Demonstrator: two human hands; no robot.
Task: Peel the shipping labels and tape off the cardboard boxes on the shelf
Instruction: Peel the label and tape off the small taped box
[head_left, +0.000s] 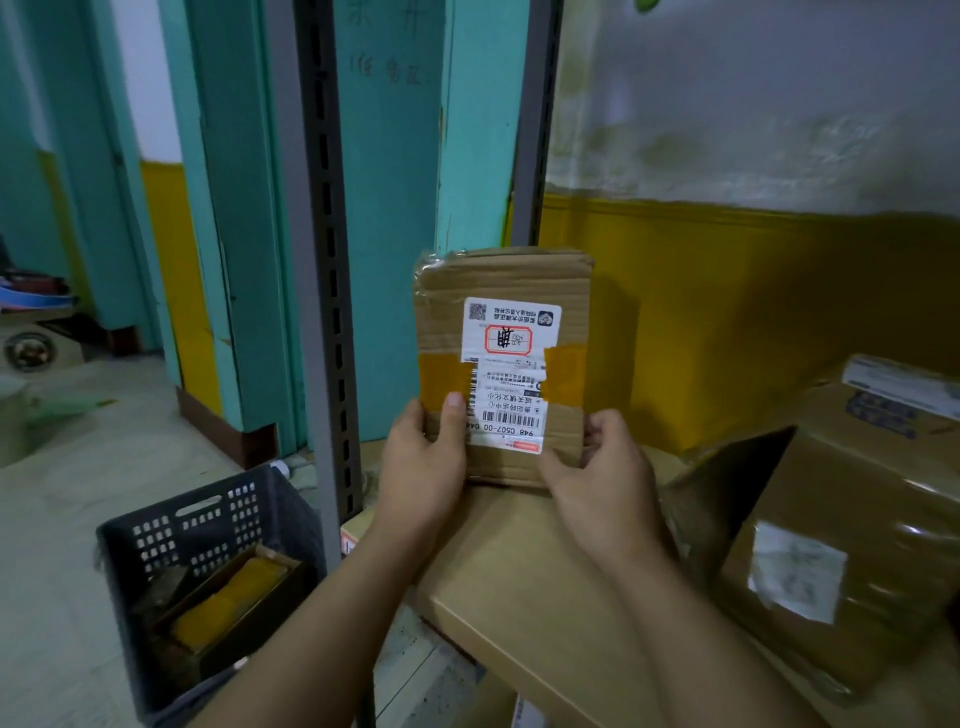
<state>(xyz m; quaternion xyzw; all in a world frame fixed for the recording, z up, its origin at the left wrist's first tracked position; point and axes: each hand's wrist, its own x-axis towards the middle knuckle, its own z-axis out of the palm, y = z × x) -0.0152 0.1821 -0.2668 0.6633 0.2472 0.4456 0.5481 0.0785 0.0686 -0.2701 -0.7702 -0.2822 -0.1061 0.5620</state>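
Observation:
A small flat cardboard box is held upright above the shelf board. A white shipping label covers its middle, upside down, with a band of yellow-brown tape running across the box under it. My left hand grips the box's lower left edge, thumb on the front beside the label. My right hand grips the lower right corner, fingers curled behind the edge.
A larger tape-wrapped carton with a white label patch lies on the shelf at right, one dark flap raised. A slotted metal upright stands left of the box. Below left, a dark plastic crate on the floor holds cardboard pieces.

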